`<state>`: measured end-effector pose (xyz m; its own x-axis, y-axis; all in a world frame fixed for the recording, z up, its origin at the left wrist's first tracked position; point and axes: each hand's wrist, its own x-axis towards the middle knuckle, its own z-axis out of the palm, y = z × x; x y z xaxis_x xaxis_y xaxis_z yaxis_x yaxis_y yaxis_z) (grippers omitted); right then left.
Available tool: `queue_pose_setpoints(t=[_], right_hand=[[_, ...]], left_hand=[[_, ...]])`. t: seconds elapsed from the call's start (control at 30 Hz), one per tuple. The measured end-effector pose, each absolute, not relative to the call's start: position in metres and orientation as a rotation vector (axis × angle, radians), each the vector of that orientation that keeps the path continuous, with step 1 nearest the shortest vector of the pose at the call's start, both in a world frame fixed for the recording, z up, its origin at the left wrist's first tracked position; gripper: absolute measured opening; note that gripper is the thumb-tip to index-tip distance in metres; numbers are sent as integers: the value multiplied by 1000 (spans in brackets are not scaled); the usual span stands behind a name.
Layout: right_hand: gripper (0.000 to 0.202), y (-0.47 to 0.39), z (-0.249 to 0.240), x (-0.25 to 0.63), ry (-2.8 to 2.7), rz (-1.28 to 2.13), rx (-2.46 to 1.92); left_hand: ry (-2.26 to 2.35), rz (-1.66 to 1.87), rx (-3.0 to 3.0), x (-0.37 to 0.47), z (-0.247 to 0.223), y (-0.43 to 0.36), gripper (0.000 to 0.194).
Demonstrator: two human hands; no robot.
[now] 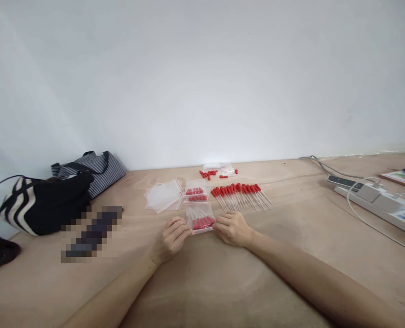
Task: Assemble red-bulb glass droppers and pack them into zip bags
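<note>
Between my two hands a clear zip bag (200, 212) lies on the table, holding several glass droppers with red rubber bulbs toward me. My left hand (173, 237) pinches the near left corner of this bag. At its near right corner, the fingers of my right hand (232, 228) are closed on the edge. Just beyond are filled bags (196, 191), overlapping, with red bulbs showing through. To their left spreads a loose stack of flat zip bags (163, 195). A row of loose droppers (241, 197) lies right of the filled bags, bulbs pointing away from me.
Loose red bulbs (208, 173) and another clear bag (217, 167) lie near the wall. Striped (108, 171) and black (57, 200) bags stand at left, near a blurred dark object (93, 234). A power strip (376, 205) with cables is at right.
</note>
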<state>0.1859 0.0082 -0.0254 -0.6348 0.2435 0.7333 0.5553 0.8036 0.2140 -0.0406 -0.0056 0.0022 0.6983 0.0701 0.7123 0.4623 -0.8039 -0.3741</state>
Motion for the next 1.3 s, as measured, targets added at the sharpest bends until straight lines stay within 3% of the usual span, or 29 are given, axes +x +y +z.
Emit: queue_pose_setpoints(t=[0.2,0.33,0.4,0.6,0.73,0.87,1.1,1.3], right_hand=[[39,9,-30,197,-2227,-551,-658],[32,-1,-25,204,-2286,-351,-860],[31,-6,-21,203,-2294,-268,-928],[29,-5,-23,186,-2350,-90,-885],[27,-7,-25,179,-2369,82,-822],[29,-20,-18,180,-2415,233,-697],[32,-41,-18,211,-2461,396,-740],[29,-37,-21,231,-2370,405,-873]], left_hand=[[-543,-971,-2548,-56,5,-4,26],[-1029,-1049,-2786,-52,1,-7,28],[-1438,-1222,-2730,-41,-4,-6,20],[-2467,-1992,-2280,-11,-10,5,36],[-2818,-2140,-2275,-8,4,2,41],[-2747,-1976,-2642,-8,4,-13,36],[-2326,-1935,-2603,-32,5,-4,37],[-2348,-1846,-2513,-23,30,89,63]])
